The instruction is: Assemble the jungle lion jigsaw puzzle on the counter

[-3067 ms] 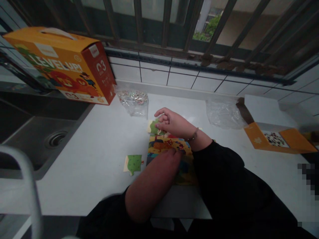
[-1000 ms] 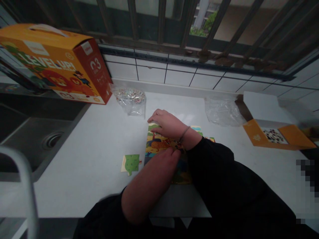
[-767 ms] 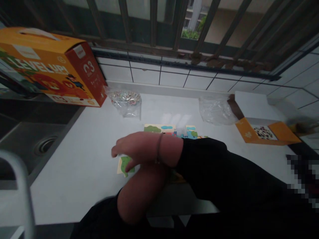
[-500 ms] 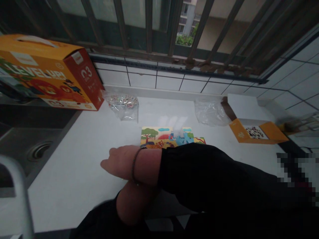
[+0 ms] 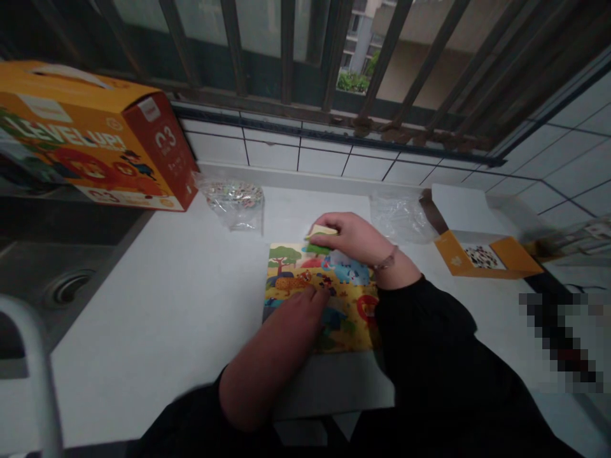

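A jigsaw puzzle (image 5: 289, 283) with trees, a leopard and a blue elephant lies on the white counter in front of me. My right hand (image 5: 351, 236) is above its top edge, with thumb and fingers closed on a green and cream puzzle piece (image 5: 319, 238). That piece hides part of the puzzle's upper edge. My left hand (image 5: 310, 305) rests on the middle of the puzzle, its fingers laid on the picture. I see no piece in the left hand.
An orange carry box (image 5: 95, 140) stands at the left beside the sink (image 5: 28, 267). A clear bag of pieces (image 5: 233, 197) and a crumpled plastic bag (image 5: 401, 213) lie at the back. An opened orange box (image 5: 518, 261) is at the right. Tiled wall and barred window are behind.
My right hand has come from the far left, where it crossed over my left arm, to the puzzle's top edge, where it holds a piece. My left hand and more of the puzzle now show.
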### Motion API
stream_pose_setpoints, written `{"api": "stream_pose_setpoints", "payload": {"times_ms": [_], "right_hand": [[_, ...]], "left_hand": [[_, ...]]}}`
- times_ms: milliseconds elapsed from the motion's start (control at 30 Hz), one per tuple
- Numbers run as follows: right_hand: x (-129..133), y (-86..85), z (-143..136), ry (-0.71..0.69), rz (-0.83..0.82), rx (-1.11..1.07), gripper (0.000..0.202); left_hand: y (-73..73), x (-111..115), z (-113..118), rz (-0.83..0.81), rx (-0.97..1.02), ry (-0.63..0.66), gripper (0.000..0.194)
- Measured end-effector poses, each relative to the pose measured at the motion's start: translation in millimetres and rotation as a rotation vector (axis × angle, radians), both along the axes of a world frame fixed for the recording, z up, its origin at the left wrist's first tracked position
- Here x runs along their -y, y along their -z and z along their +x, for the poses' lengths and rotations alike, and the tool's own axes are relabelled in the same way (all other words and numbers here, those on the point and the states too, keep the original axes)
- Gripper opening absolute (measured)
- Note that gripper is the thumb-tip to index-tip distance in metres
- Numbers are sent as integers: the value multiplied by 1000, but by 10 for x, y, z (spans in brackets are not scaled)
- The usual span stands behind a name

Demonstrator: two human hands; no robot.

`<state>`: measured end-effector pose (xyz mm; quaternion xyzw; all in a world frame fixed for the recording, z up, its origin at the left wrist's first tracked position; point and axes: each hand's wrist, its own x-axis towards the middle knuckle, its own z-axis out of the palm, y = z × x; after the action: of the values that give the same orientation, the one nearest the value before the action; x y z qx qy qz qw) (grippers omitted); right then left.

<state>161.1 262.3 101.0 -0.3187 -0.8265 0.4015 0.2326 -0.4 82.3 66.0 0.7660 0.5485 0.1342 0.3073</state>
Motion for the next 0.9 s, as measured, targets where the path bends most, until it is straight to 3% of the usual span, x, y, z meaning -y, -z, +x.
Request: {"api": "stream_pose_setpoints", "payload": {"times_ms": [167,267,367,700,900], "right_hand": [[-190,396,916,292,-40,35,29],[-173,619,1301,397,-80,39,40],[-156,734,1547,429,-40,47,34],[-200,783,1531,353,202,144,25],[-250,830,1553,292,262,231,24]], "left_hand": [[123,1,-28,-20,-28,7,50],[163,19,-46,-18,-35,16,54],[184,7,-51,-14,-47,27,53],[314,-66,-52,-30,-114,-2,51],[312,-77,-61,-37,-107,-3,52]]}}
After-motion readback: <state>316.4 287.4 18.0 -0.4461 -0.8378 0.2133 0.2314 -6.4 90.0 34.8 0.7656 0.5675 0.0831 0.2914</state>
